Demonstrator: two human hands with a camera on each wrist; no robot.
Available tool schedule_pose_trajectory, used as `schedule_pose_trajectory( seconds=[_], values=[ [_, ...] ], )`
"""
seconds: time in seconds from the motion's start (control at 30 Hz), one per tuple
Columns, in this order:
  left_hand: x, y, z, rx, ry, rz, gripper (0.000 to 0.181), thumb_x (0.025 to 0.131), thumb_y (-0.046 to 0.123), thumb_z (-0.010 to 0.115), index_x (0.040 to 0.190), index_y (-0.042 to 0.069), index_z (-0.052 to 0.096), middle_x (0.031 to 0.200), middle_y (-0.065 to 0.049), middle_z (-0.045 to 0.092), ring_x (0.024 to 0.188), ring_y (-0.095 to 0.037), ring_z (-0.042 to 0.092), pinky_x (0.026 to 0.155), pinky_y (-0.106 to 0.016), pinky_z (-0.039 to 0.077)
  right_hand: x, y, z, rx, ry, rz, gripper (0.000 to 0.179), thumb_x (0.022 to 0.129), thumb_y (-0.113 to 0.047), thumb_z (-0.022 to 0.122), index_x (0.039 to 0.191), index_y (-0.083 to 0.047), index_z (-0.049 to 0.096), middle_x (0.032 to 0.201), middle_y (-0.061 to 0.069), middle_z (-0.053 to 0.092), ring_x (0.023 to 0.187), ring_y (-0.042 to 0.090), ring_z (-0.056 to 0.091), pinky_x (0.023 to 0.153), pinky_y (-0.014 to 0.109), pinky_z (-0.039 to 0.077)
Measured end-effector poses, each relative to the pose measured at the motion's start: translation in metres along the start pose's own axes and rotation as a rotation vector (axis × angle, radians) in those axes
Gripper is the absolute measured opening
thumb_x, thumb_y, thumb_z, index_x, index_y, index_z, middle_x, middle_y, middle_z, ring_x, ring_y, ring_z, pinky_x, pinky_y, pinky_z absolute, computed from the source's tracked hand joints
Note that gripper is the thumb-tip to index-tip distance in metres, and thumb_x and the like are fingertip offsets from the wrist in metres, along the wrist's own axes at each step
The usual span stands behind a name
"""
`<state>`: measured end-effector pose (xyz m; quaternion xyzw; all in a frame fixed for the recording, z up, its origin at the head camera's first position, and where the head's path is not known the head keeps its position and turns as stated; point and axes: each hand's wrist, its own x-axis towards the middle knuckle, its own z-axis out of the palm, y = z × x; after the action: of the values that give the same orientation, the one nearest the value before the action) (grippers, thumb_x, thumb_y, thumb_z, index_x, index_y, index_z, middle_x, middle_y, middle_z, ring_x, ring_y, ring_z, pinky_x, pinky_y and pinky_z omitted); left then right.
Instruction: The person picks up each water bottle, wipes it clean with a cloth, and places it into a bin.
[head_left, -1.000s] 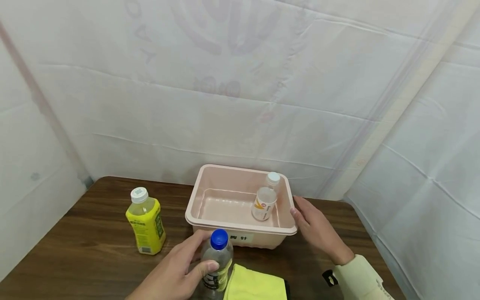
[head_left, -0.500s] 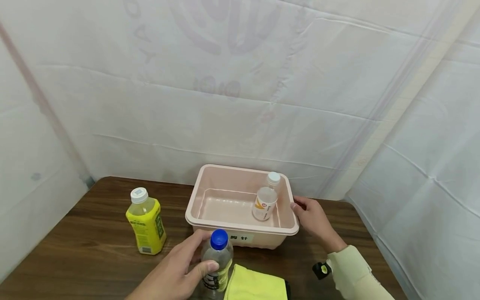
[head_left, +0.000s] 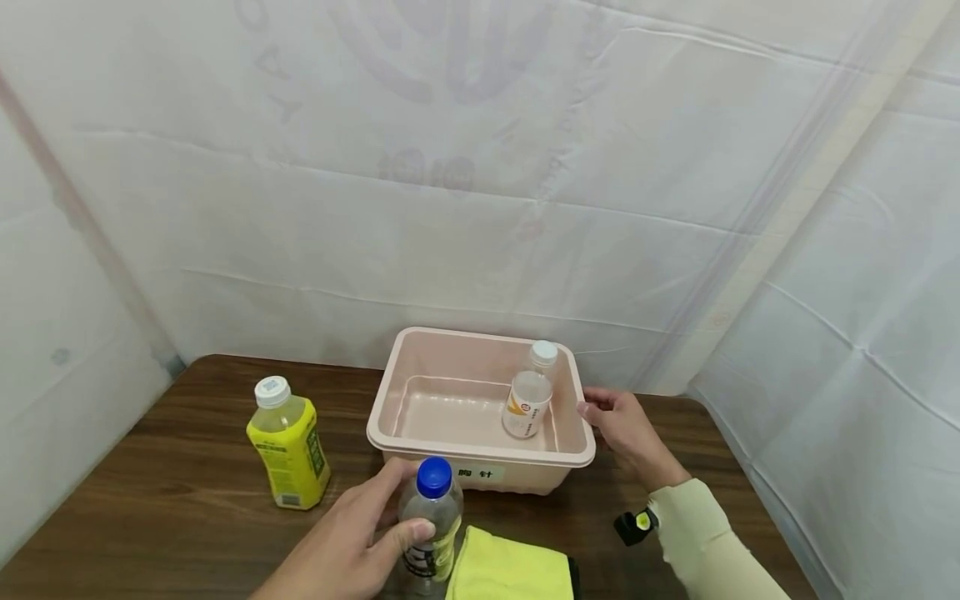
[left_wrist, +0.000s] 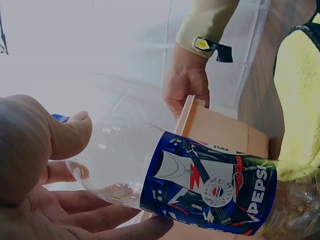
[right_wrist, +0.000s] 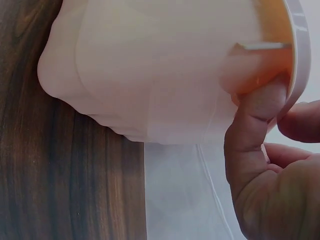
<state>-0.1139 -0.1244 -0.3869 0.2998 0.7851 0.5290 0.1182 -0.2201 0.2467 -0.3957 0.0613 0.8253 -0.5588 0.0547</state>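
My left hand (head_left: 348, 533) grips a clear Pepsi bottle (left_wrist: 215, 185) with a blue cap. Thumb and fingers go round its upper part, and it stands close to the front wall of a pink plastic bin (head_left: 517, 477). On the bin's right side, my right hand (head_left: 633, 437) pinches the rim, with fingers curled under the lip in the right wrist view. Inside the bin, a clear bottle (head_left: 528, 404) with a white cap leans toward the right end. The Pepsi bottle's base is cut off at the head view's lower edge.
A yellow-labelled bottle (head_left: 288, 454) with a white cap stands on the wooden table (head_left: 172, 500), left of the bin. Folded yellow cloth (head_left: 513, 571) lies in front of the bin, beside the Pepsi bottle. White fabric walls (head_left: 465, 233) rise behind and at both sides.
My right hand has gone from touching the bin's right side with straighter fingers to pinching its rim. The left hand keeps its hold on the Pepsi bottle. The view has shifted slightly.
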Motion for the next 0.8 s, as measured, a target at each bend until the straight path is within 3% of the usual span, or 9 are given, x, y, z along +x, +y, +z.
schedule_pose_trajectory(
  seconds=[0.33, 0.8],
  values=[
    [0.003, 0.005, 0.001, 0.071, 0.038, -0.004, 0.042, 0.105, 0.039, 0.06, 0.138, 0.015, 0.05, 0.129, 0.0, 0.067, 0.118, -0.009, 0.067, 0.093, -0.04, 0.062, 0.002, 0.003, 0.002, 0.024, 0.019, -0.005, 0.042, 0.108, -0.013, 0.055, 0.145, 0.006, 0.054, 0.131, 0.028, 0.065, 0.094, 0.021, 0.073, 0.069, 0.031, 0.06],
    [0.002, 0.017, -0.002, 0.091, 0.04, 0.029, 0.041, 0.106, 0.039, 0.059, 0.139, 0.017, 0.048, 0.13, 0.001, 0.067, 0.12, -0.01, 0.068, 0.093, -0.041, 0.062, 0.002, 0.0, 0.004, 0.027, 0.027, 0.023, 0.044, 0.108, -0.011, 0.054, 0.147, 0.007, 0.052, 0.132, 0.029, 0.064, 0.095, 0.022, 0.073, 0.069, 0.032, 0.062]
  ],
)
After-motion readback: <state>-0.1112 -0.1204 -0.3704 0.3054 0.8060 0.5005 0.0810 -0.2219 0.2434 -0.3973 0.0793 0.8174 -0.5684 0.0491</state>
